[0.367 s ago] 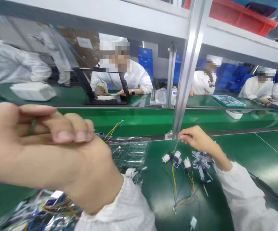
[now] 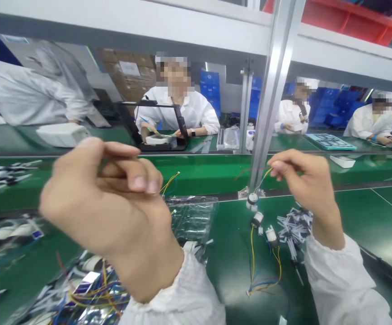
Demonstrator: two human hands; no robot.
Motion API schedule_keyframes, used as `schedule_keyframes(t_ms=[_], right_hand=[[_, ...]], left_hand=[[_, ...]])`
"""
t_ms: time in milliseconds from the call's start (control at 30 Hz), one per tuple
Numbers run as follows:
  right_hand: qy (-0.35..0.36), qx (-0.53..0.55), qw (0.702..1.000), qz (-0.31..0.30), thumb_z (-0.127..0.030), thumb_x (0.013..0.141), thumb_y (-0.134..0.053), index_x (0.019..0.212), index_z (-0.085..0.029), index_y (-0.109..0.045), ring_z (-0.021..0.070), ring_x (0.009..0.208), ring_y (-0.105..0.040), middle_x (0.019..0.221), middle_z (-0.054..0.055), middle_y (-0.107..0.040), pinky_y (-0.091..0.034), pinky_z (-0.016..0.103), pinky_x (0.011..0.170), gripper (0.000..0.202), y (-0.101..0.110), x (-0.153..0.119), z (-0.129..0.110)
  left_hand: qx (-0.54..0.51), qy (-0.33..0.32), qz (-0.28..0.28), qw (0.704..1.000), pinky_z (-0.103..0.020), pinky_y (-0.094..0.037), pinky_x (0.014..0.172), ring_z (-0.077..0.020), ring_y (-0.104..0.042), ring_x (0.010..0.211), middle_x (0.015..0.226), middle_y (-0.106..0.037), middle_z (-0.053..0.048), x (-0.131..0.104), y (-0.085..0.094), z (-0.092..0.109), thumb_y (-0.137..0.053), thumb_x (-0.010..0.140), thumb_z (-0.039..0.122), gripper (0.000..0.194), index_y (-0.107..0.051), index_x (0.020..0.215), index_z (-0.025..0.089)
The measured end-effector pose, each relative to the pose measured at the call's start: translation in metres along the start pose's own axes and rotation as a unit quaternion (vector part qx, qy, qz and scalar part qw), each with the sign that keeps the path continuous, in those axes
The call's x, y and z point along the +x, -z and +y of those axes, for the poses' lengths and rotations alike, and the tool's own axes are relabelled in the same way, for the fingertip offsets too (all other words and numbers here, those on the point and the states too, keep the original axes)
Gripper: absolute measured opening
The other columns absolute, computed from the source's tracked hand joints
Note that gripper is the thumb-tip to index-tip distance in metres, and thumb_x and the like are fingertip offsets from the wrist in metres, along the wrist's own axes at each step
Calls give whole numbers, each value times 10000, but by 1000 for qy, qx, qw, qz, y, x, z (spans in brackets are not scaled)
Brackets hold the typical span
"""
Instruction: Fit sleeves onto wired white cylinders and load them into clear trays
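Note:
My right hand [image 2: 306, 178] pinches yellow and blue wires [image 2: 265, 177] between thumb and fingertips. At their lower end hangs a small black-and-white motor [image 2: 252, 199], just above the green bench. Below it lie a second motor [image 2: 257, 220] and a third motor [image 2: 272, 235], with yellow and blue leads running to a white connector [image 2: 249, 293]. My left hand [image 2: 114, 198] is raised on the left, palm turned inward, its fingers loosely bent and apart. Nothing shows between them, though part of the palm is hidden.
Clear plastic trays [image 2: 196, 214] lie mid-bench. A heap of wired parts [image 2: 91, 293] is at lower left, and grey-white strips [image 2: 294, 225] are piled at right. A metal post [image 2: 273, 90] rises ahead. Across the line, a co-worker [image 2: 177, 108] sits behind a black frame [image 2: 182, 126].
My right hand has risen and moved right, lifting one motor by its wires. My left hand has shifted right, and the whole view has moved slightly.

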State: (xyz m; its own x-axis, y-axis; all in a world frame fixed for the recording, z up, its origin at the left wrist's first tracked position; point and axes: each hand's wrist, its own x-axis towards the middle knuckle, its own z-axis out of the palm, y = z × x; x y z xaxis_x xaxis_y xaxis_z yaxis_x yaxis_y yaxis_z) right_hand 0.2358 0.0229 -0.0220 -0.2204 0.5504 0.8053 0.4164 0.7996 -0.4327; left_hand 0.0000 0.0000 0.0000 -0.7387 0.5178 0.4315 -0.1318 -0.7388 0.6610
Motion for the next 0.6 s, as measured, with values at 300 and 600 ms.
schedule_keyframes(t_ms=[300,600], right_hand=[[-136,-67,984,-96,-109,936,-619,760,-174,-711,134,599,-636,655,-22,-704,-450,264,619,210,14,5,31],[-90,-71,993,43,-226,979,-657,869,-199,-740,146,665,-692,732,-11,-737,-514,259,630,140,24,-1,28]], left_hand=[[218,114,-453,857,-204,-383,378,-114,-511,339,408,-571,-29,-19,-10,-21,-612,931,456,444,-640,592,170],[219,425,-675,562,-318,-587,512,-226,-715,543,843,-770,-183,-74,-44,-120,-487,964,739,695,-610,1167,86]])
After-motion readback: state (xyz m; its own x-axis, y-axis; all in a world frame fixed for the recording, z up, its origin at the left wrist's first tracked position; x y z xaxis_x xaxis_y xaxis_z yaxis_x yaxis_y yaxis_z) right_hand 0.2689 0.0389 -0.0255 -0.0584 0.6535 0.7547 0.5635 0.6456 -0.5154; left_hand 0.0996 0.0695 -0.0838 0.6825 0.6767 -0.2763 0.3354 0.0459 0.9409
